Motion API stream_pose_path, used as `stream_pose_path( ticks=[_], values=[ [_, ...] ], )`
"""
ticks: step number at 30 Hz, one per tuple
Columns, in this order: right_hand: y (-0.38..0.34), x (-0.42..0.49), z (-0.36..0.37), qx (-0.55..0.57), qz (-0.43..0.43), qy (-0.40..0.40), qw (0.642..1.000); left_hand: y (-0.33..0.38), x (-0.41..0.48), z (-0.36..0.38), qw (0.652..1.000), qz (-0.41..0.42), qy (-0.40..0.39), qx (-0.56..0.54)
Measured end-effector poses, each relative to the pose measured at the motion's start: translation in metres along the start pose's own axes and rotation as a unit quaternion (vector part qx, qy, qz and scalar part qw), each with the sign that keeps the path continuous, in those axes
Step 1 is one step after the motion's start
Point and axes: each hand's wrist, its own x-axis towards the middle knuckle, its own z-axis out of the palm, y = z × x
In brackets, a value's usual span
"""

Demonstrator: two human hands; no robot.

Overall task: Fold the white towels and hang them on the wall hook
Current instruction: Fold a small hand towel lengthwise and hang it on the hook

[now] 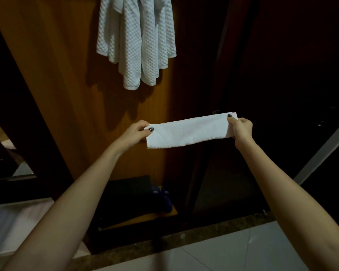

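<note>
Left hand (134, 132): short end of the folded towel (188, 131) is pinched, thumb on the near face, fingers curled behind. Right hand (242, 129): same pinch on the opposite end, thumb on top near the upper corner. Both hands are closed on cloth, nothing else held.

The towel is held in the air as a narrow flat strip, pulled fairly taut between the hands and tilted slightly, right end higher. Likely reason for the tension: layers are kept aligned and creases flattened before the next fold or the lift to the hook. The lower long edge looks a bit ragged, so the layers may not be perfectly flush.

The strip is held in front of the wooden panel (57, 75), well below the waffle-weave towels (137, 40) hanging bunched from above. The hook itself is cut off by the top of the frame and is not seen. Judged state: some towels hung, this one folded but not yet hung.

Below, at floor level: a dark box (129, 190) with blue slippers (163, 198) just beside it, then a stone threshold (184, 239) and pale floor tiles (243, 247).

Writing: small pale marks are seen on the slippers, too small to be read. No label or brand is visible on either towel.
</note>
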Motion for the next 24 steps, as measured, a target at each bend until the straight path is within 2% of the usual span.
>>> stream_pose_path(
  ticks=[3,7,9,12,14,17,20,22,24],
  values=[
    [-0.002,-0.002,0.001,-0.003,-0.031,-0.015,0.999,0.008,0.006,0.002,0.996,-0.035,0.067,-0.049],
    [-0.017,-0.001,0.005,-0.008,-0.079,-0.040,0.996,0.022,0.020,-0.002,0.985,-0.047,0.163,-0.014],
    [-0.030,0.002,0.010,-0.011,-0.107,-0.046,0.993,0.031,0.029,-0.010,0.977,-0.050,0.207,-0.001],
    [-0.055,0.008,0.024,-0.015,-0.153,-0.060,0.986,0.051,0.042,-0.027,0.964,-0.055,0.258,-0.044],
    [-0.073,0.013,0.035,-0.003,-0.180,-0.070,0.981,0.063,0.049,-0.042,0.957,-0.029,0.283,-0.049],
    [-0.105,0.020,0.051,0.018,-0.238,-0.077,0.968,0.081,0.054,-0.071,0.948,0.058,0.312,-0.041],
    [-0.138,0.027,0.063,0.060,-0.277,-0.120,0.951,0.102,0.061,-0.105,0.945,0.134,0.288,-0.077],
    [-0.163,0.035,0.072,0.094,-0.270,-0.163,0.944,0.117,0.070,-0.128,0.947,0.159,0.270,-0.078],
    [-0.189,0.045,0.083,0.088,-0.289,-0.168,0.938,0.135,0.081,-0.149,0.947,0.154,0.270,-0.081]
  ],
)
